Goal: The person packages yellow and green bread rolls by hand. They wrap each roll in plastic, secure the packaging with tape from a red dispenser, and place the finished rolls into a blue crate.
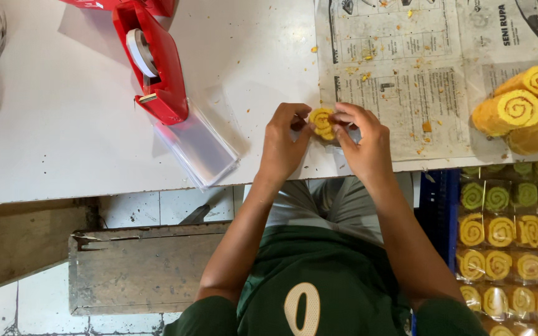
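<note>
A person seated at a white table [63, 124] holds a slice of yellow roll cake [322, 123] between both hands at the table's near edge, where a sheet of newspaper [406, 93] begins. The left hand [284, 143] pinches the slice from one side with thumb and forefinger; the right hand [362, 140] closes on it from the other, fingertips curled over its rim. A bit of clear film seems to sit under the right fingers, though it is too small to be sure.

The slice looks soft and crumbly, so a light, even pinch on the outer edge, not the spiral face, would seem the safer grip; squeezing hard would likely flatten the swirl or shed more crumbs. Keeping it low over the paper lets the crumbs fall there.

Orange crumbs [428, 126] already dot the newspaper. At its far right lie whole rolls [518, 106], yellow cylinders with a red-brown spiral at the cut end, spongy and matte. Below the table edge, a tray of wrapped slices [512, 249] shows rows of green and yellow rounds under glossy film. A red tape dispenser [157, 68] of hard plastic stands left of the hands, a white roll of tape in it, and a stack of clear plastic bags [200, 149] lies flat just beside it, shiny and thin.
</note>
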